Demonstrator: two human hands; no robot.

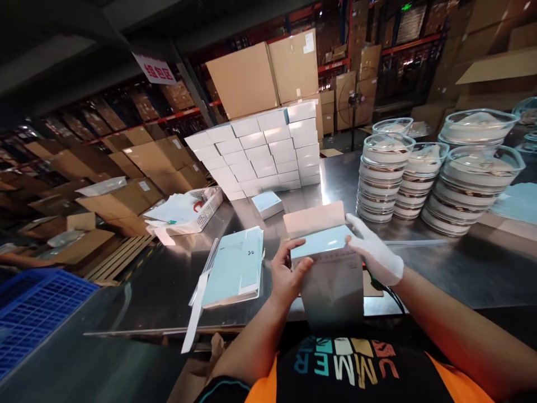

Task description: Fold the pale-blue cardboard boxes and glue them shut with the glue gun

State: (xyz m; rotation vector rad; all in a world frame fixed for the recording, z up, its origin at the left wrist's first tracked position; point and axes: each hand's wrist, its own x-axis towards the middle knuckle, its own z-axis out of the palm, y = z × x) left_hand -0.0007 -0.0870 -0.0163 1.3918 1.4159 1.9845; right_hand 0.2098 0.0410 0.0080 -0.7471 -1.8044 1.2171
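A cardboard box stands close to my body at the table's front edge. Its pale blue top panel faces up, and a pinkish flap rises behind it. My bare left hand grips the box's upper left side, thumb over the near edge. On the right, my white-gloved right hand is closed on the upper right corner, with bare fingertips showing. Left of the box lies a stack of light blue flat sheets. A small blue-topped white box sits farther back.
White boxes form a wall at the back. Stacked round clear-lidded containers stand right, with wider ones beside them. A white basket holds papers at the left. A blue crate is beyond the steel table's left edge.
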